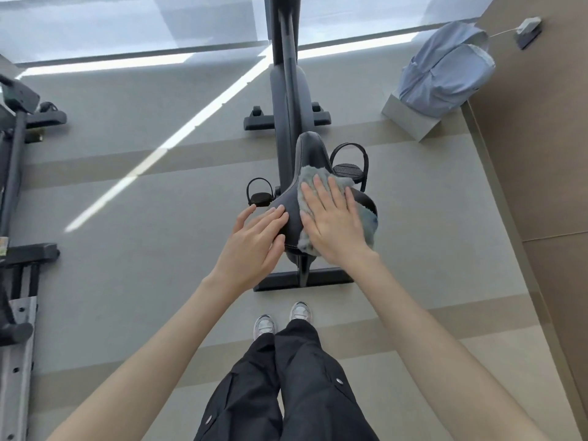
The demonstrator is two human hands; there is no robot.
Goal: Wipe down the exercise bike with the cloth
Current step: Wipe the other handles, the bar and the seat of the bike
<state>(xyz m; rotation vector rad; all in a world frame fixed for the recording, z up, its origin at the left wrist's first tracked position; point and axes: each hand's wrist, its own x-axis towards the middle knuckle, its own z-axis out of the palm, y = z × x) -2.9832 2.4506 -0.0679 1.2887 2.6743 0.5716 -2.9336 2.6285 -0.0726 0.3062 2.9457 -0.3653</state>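
A black exercise bike (288,100) stands in front of me, seen from above and behind. Its black saddle (307,154) is closest to me. A fluffy grey cloth (318,176) lies on the right half of the saddle. My right hand (334,218) presses flat on the cloth with fingers spread. My left hand (254,246) rests on the saddle's left rear edge, fingers curled over it. A pedal with a strap (259,194) sticks out on the left and another pedal (348,168) on the right.
A light blue backpack (445,68) sits on a low grey block at the right. Other dark gym equipment (19,186) stands along the left edge. A brown wall (541,154) runs down the right. My shoes (283,319) stand just behind the bike's rear base bar (331,278).
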